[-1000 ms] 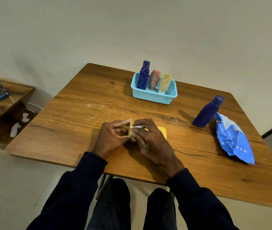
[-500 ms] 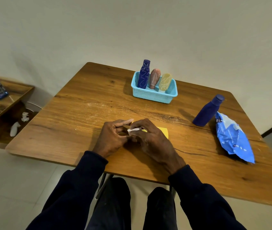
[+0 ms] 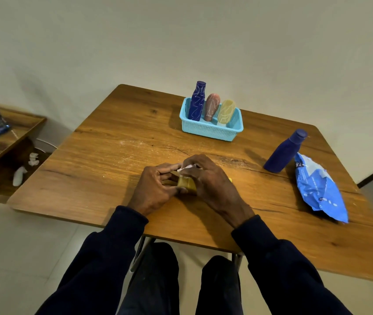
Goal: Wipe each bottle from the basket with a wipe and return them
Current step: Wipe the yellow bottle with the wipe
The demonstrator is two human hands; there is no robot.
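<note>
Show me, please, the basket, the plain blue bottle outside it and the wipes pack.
light blue basket [image 3: 210, 130]: head view, front wall.
plain blue bottle [image 3: 283, 154]: head view, mid body.
blue wipes pack [image 3: 319, 189]: head view, centre of wrapper.

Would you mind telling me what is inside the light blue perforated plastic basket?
Three patterned bottles are inside: a dark blue bottle, a pink bottle and a pale yellow bottle. The light blue plastic basket hides their bases and its own floor behind its front wall.

Five bottles [image 3: 196, 101], one basket [image 3: 210, 130], one wipe [image 3: 186, 168], one blue pack [image 3: 319, 189]
</note>
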